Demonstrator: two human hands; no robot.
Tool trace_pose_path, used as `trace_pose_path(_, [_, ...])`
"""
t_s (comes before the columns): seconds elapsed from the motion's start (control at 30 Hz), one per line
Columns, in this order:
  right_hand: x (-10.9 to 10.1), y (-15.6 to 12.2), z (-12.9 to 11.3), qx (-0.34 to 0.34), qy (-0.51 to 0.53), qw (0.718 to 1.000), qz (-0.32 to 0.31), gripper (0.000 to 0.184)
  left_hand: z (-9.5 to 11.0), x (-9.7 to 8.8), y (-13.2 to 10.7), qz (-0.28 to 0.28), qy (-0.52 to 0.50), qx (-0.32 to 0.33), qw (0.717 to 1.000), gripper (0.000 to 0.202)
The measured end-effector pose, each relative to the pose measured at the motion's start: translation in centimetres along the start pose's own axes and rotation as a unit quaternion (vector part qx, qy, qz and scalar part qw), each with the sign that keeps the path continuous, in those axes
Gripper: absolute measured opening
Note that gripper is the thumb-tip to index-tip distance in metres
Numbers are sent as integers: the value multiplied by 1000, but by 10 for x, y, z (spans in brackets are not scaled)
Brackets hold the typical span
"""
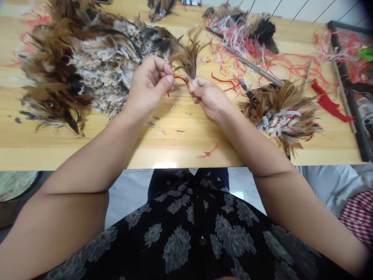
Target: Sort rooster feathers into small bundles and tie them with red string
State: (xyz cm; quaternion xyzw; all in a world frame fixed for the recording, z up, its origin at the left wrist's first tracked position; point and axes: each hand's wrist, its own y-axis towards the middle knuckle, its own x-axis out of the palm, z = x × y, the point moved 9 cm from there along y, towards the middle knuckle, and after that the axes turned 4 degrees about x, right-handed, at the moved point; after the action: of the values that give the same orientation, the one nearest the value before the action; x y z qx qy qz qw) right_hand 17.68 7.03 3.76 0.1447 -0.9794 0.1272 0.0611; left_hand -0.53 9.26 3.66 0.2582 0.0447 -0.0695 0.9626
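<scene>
My right hand [208, 95] pinches the base of a small bunch of brown feathers [189, 58], whose tips fan out away from me. A red string [182, 79] runs from that base across to my left hand [153, 83], which holds it between thumb and forefinger. The string's short end hangs below my left fingers. Behind and left of my left hand lies a big heap of brown, black and fluffy pale feathers [101, 66]. Near my right forearm is a pile of brown feather bunches [276, 105] with bits of red and white string.
Another feather pile tangled with pink and white strands [239, 31] lies at the back. Thin grey rods [253, 68] rest beside it. A red cloth strip [330, 101] lies at right, by a dark-framed tray [365, 144]. Loose red threads [210, 151] lie near the table edge [175, 157].
</scene>
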Motion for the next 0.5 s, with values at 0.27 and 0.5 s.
trace_pose_path(0.27, [-6, 0, 5, 53, 37, 997, 35, 44, 9, 5, -8, -83, 75, 47, 993, 67])
trace_pose_path(0.5, [-29, 14, -7, -39, -158, 978, 127, 52, -18, -16, -18, -108, 197, 56, 973, 63])
